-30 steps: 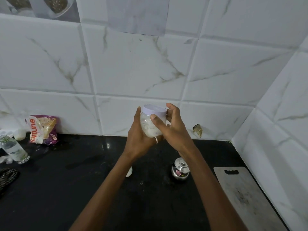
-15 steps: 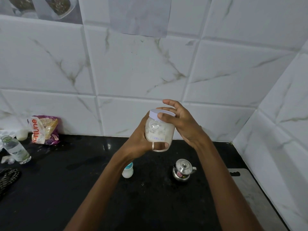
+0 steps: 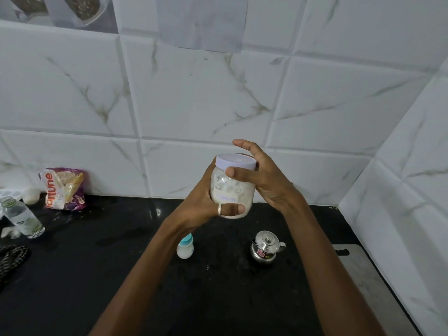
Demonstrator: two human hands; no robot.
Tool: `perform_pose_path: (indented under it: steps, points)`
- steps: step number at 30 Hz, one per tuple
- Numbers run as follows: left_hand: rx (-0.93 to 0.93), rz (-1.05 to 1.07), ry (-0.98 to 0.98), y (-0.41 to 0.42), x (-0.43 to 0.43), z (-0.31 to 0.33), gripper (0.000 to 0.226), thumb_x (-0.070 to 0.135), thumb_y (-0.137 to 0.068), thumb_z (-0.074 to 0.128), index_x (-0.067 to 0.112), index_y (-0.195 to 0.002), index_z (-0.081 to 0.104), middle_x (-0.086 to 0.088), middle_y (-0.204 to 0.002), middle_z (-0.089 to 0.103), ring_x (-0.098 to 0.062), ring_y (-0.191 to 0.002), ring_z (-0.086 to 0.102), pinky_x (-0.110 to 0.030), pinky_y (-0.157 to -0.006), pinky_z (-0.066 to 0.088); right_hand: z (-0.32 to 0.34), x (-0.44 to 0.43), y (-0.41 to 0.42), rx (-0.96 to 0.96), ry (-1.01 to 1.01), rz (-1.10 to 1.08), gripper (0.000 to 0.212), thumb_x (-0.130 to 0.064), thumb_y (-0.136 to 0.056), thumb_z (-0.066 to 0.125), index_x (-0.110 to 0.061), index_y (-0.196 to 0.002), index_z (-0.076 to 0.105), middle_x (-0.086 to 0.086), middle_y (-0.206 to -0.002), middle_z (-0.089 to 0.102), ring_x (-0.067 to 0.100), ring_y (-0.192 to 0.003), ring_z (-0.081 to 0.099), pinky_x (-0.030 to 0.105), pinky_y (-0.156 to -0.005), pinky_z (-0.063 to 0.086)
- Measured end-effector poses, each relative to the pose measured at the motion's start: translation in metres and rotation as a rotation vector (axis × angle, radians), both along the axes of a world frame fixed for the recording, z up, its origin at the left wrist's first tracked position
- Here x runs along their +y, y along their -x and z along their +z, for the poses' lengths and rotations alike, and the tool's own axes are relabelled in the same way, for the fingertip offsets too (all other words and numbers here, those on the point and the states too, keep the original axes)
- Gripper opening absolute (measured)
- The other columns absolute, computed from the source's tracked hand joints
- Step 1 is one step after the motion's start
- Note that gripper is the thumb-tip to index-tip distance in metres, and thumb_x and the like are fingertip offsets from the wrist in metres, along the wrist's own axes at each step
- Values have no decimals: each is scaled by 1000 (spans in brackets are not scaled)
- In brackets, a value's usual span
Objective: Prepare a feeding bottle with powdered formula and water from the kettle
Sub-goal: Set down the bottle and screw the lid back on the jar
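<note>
The formula jar (image 3: 232,190) is held upright in the air above the black desk (image 3: 97,275), in front of the tiled wall. The left hand (image 3: 206,202) wraps the jar's body from behind and below, its grip closed on the lower half. The right hand (image 3: 264,180) sits at the pale lid (image 3: 236,161), thumb on the front of the rim and fingers curled round the far side; the lid is still on.

Assessment: the jar looks like clear rigid plastic, part-filled with white powder, so fairly light and stiff. Its smooth wall may slip; the body is the sound holding point while the lid is turned.

The feeding bottle (image 3: 185,247) and small steel kettle (image 3: 265,247) stand on the desk below, well apart.
</note>
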State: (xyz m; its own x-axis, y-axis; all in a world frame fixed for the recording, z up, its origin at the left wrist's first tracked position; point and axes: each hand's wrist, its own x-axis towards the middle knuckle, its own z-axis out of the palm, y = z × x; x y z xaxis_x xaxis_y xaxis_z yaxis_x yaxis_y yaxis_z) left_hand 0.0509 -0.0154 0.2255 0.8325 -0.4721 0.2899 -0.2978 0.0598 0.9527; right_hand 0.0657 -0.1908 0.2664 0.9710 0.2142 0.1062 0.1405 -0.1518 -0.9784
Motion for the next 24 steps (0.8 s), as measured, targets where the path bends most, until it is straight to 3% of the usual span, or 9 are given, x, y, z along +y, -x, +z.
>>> perform_pose_path:
  steps: [4,11,14,18,21,23,24]
  points:
    - [-27,30,23,-2,-4,-6,84,-14,-77,77,14,-144,35,-4,-133,58,-19,-121,62,-29,-86,57,-5,4,0,0,-8,-46,91,-49,-58,86,-33,-141,50,7,-132,62,24,-117,66,40,-95,60]
    - [-23,117,13,-1,-10,-18,93,-8,-75,83,14,-148,30,1,-134,59,-22,-122,64,-40,-91,59,-11,9,1,15,25,-111,98,-51,-58,87,-34,-144,43,3,-134,58,21,-118,64,38,-96,60]
    - [-13,117,-10,-4,-9,-21,94,-5,-75,84,16,-148,29,6,-133,59,-17,-121,63,-32,-87,58,-11,5,2,15,42,-98,96,-46,-66,85,-33,-149,39,2,-137,56,19,-121,62,36,-97,59]
    - [-34,138,-17,-5,-13,-25,89,-9,-72,84,19,-142,36,9,-128,61,-12,-116,65,-25,-81,57,-19,3,5,11,34,-113,105,-59,-59,85,-34,-150,37,0,-143,54,19,-125,60,39,-101,57]
    - [-20,156,-13,-11,-17,-38,97,-4,-69,90,14,-146,35,-10,-131,59,-30,-112,67,-41,-81,61,-31,0,11,49,45,-128,106,-55,-61,88,-32,-150,34,-3,-142,52,18,-127,58,43,-103,55]
    - [3,155,-27,-12,-20,-41,96,1,-68,93,8,-145,36,-20,-123,62,-40,-102,70,-54,-78,61,-42,-2,15,68,63,-135,97,-44,-69,92,-31,-145,34,-7,-136,54,15,-123,59,46,-99,58]
    - [7,158,-46,-13,-22,-47,92,1,-69,93,5,-142,38,-21,-117,65,-40,-99,71,-54,-77,61,-48,-3,17,85,77,-135,94,-40,-71,92,-30,-145,34,-8,-133,55,14,-121,61,47,-95,60]
